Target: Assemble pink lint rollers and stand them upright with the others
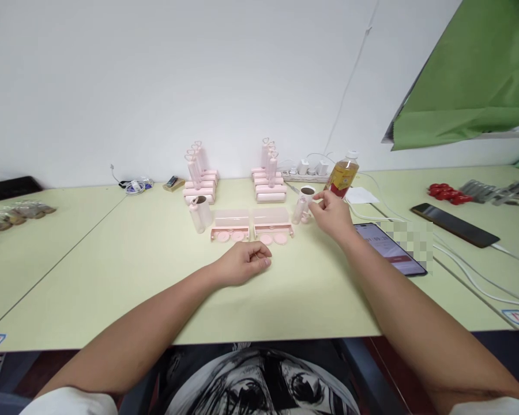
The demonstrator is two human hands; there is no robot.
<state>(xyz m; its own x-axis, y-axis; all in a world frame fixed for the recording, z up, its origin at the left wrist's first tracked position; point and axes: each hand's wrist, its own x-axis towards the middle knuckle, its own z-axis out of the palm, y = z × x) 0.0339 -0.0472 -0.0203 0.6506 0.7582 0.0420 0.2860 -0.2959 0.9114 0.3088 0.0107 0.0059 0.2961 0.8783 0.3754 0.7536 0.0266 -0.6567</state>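
My right hand (331, 216) reaches to the right-hand cup (307, 191), whose inside looks dark. Its thumb and fingers are bent together at the cup's side; whatever they pinch is hidden. Just left of the fingertips stands a pale pink translucent cylinder (300, 211) with small pink parts by it. My left hand (244, 263) rests on the table with its fingers curled and nothing visible in them. Beyond it lie two open pink cases, a left case (232, 219) and a right case (272, 218), with round pink discs (266, 239) at their fronts.
At the back, pink cases with looped pink tubes stand in a left group (201, 187) and a right group (270, 187). Another dark-topped cup (205, 212) is at left. Near my right arm are a drink bottle (342, 174), a phone (389, 251) and white cables (462, 268).
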